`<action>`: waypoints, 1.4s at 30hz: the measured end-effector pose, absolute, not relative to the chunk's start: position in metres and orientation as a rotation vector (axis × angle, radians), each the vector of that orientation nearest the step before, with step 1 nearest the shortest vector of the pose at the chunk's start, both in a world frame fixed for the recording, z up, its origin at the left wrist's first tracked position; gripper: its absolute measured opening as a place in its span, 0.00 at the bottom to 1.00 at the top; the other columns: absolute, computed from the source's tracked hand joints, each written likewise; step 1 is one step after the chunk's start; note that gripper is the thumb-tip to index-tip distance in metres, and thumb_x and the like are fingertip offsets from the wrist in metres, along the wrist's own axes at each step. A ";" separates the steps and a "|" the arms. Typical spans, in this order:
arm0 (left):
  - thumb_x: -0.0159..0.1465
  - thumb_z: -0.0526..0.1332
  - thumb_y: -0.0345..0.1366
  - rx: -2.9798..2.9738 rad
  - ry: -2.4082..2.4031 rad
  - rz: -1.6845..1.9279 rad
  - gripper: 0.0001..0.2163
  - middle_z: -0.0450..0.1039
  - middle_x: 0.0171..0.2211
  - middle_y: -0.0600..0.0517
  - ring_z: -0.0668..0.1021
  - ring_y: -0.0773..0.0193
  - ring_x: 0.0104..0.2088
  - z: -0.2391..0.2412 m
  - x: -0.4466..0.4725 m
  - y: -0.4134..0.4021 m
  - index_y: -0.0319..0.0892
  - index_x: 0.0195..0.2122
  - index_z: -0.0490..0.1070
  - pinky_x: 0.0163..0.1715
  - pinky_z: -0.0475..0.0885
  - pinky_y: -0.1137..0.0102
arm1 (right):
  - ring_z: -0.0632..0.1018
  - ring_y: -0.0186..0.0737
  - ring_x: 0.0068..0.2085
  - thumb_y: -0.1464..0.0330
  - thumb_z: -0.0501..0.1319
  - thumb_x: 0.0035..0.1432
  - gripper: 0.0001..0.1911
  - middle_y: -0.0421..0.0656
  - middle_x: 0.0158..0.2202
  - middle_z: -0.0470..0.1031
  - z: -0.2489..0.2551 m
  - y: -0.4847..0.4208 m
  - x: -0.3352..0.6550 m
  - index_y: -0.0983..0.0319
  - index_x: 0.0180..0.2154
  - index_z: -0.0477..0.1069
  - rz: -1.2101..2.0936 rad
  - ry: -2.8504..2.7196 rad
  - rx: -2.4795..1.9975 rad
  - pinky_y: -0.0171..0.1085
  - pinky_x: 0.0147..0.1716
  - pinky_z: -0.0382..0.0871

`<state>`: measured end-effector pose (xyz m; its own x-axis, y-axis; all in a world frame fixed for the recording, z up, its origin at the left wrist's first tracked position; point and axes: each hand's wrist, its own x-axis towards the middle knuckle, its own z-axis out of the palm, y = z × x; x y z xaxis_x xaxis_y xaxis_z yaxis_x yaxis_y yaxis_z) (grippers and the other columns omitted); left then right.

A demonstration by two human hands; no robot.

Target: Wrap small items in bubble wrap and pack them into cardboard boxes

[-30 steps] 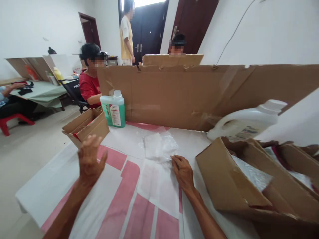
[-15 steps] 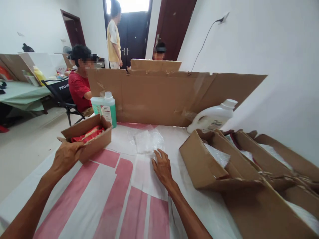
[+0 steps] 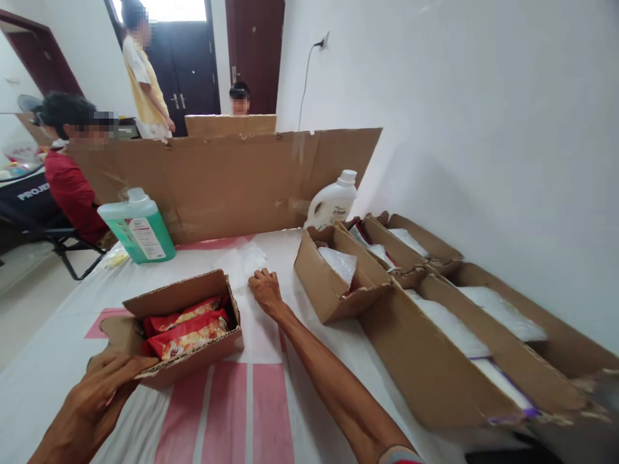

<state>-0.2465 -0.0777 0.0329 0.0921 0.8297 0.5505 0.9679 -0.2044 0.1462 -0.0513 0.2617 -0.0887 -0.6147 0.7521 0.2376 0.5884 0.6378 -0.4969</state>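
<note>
My left hand (image 3: 104,393) grips the near left edge of an open cardboard box (image 3: 198,361), thumb and fingers closed on its wall. Inside the box lie red printed packets (image 3: 193,335). My right hand (image 3: 265,289) has its fingers curled at the near right edge of a clear plastic bag (image 3: 236,258), which lies crumpled on the table. The fingertips are partly hidden.
Several open cardboard boxes (image 3: 333,299) holding bubble-wrapped things stand at the right. A green liquid bottle (image 3: 145,235) and a white jug (image 3: 333,203) stand before a cardboard partition (image 3: 232,187). Other people (image 3: 72,174) are beyond it. A striped cloth (image 3: 271,412) covers the table.
The box in my left hand has come nearer and to the right, showing more of its packets. My right hand's fingers have gone from spread to curled. The view has swung right.
</note>
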 end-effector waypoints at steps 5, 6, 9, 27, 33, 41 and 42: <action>0.69 0.59 0.39 -2.073 -1.778 -0.841 0.13 0.83 0.43 0.55 0.83 0.63 0.42 0.019 -0.246 -0.067 0.53 0.52 0.75 0.43 0.76 0.74 | 0.77 0.40 0.41 0.70 0.61 0.62 0.10 0.43 0.37 0.81 -0.085 0.282 -0.042 0.58 0.35 0.82 0.709 -2.172 -1.127 0.36 0.44 0.66; 0.69 0.59 0.39 -2.060 -1.790 -0.868 0.13 0.83 0.44 0.54 0.83 0.63 0.43 0.017 -0.245 -0.064 0.52 0.52 0.75 0.44 0.76 0.74 | 0.77 0.39 0.39 0.70 0.61 0.61 0.10 0.42 0.35 0.81 -0.084 0.287 -0.037 0.58 0.34 0.83 0.738 -2.101 -1.149 0.36 0.42 0.67; 0.69 0.59 0.39 -2.031 -1.818 -0.904 0.12 0.82 0.45 0.54 0.83 0.63 0.44 0.012 -0.239 -0.049 0.52 0.51 0.76 0.46 0.75 0.73 | 0.78 0.40 0.36 0.67 0.59 0.59 0.12 0.41 0.33 0.81 -0.073 0.301 -0.023 0.58 0.33 0.83 0.776 -1.878 -1.191 0.36 0.40 0.69; 0.68 0.58 0.47 -1.692 -1.978 -1.013 0.23 0.75 0.54 0.45 0.79 0.54 0.46 0.019 -0.195 -0.016 0.47 0.62 0.68 0.32 0.77 0.67 | 0.69 0.34 0.30 0.53 0.61 0.62 0.16 0.36 0.28 0.69 0.077 0.268 0.046 0.59 0.33 0.68 0.767 -1.290 -0.697 0.33 0.32 0.64; 0.66 0.63 0.39 -1.595 -1.748 -1.173 0.26 0.69 0.60 0.41 0.72 0.47 0.60 0.040 -0.141 -0.029 0.45 0.65 0.65 0.65 0.64 0.47 | 0.66 0.31 0.27 0.53 0.67 0.57 0.18 0.32 0.24 0.64 0.114 0.258 0.073 0.58 0.29 0.65 1.043 -0.959 -0.505 0.31 0.27 0.63; 0.62 0.66 0.52 -1.935 -1.935 -1.475 0.39 0.62 0.65 0.39 0.68 0.44 0.65 0.026 -0.057 -0.004 0.46 0.70 0.53 0.63 0.67 0.46 | 0.78 0.36 0.30 0.56 0.67 0.58 0.13 0.34 0.25 0.73 0.129 0.231 0.089 0.58 0.33 0.70 1.341 -0.808 -0.425 0.35 0.30 0.74; 0.59 0.68 0.54 -1.984 -1.948 -1.475 0.46 0.57 0.69 0.37 0.63 0.42 0.68 0.025 -0.046 0.006 0.45 0.72 0.47 0.65 0.64 0.45 | 0.79 0.36 0.31 0.55 0.67 0.58 0.14 0.35 0.25 0.74 0.129 0.226 0.089 0.58 0.34 0.71 1.363 -0.814 -0.432 0.35 0.31 0.75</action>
